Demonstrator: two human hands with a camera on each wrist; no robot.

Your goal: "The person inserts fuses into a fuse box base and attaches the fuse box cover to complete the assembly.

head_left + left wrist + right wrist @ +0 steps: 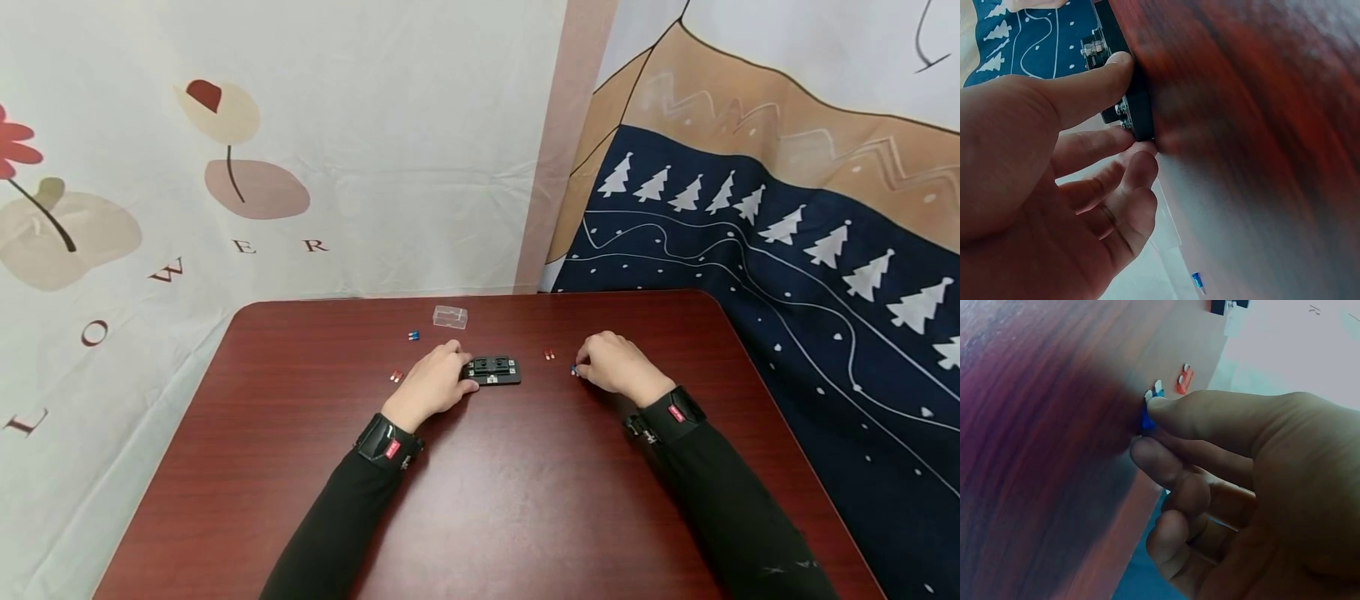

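Head view, forearms (337, 512) slanting inward, right hand (617, 363) pinching blue fuse (573, 370)

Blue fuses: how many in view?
2: one blue fuse pinched in the right hand; another blue fuse lies left of the clear case. More may be hidden.

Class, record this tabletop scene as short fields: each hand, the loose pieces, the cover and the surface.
Left hand: grips the left end of a black block
Right hand: pinches a blue fuse
Between block and right hand: right red fuse
Left of block: left red fuse, left blue fuse
Cover: clear plastic box, beyond the block
Surface: reddish-brown table
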